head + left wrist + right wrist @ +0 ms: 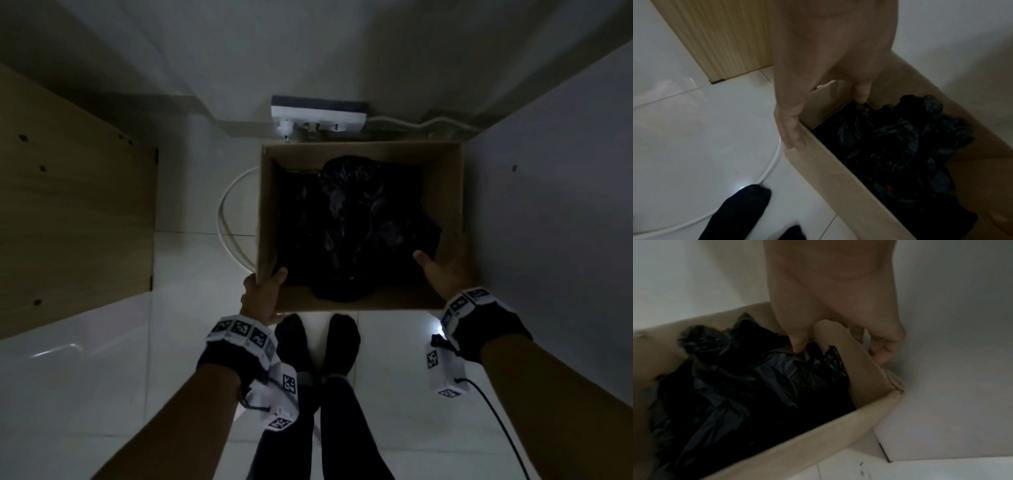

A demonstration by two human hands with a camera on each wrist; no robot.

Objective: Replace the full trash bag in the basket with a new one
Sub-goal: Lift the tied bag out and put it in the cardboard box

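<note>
A brown cardboard box point(376, 303) serves as the basket and stands on the white tiled floor, just beyond my feet. A crumpled black trash bag point(356, 226) fills it. My left hand point(263, 291) grips the near-left corner of the rim; in the left wrist view the thumb of this hand point(830, 73) is inside the box point(838, 178) and the fingers point(793, 134) lie outside, beside the bag point(890, 138). My right hand point(442, 270) grips the right wall. In the right wrist view that hand point(838, 311) has its thumb touching the bag point(746, 386) inside the box point(818, 439).
A white power strip point(318, 114) lies behind the box against the wall. A white cable point(226, 212) loops on the floor at the box's left. A wooden panel point(68, 192) stands left, a white panel point(548, 205) close on the right. My dark-socked feet point(318, 339) are near the box.
</note>
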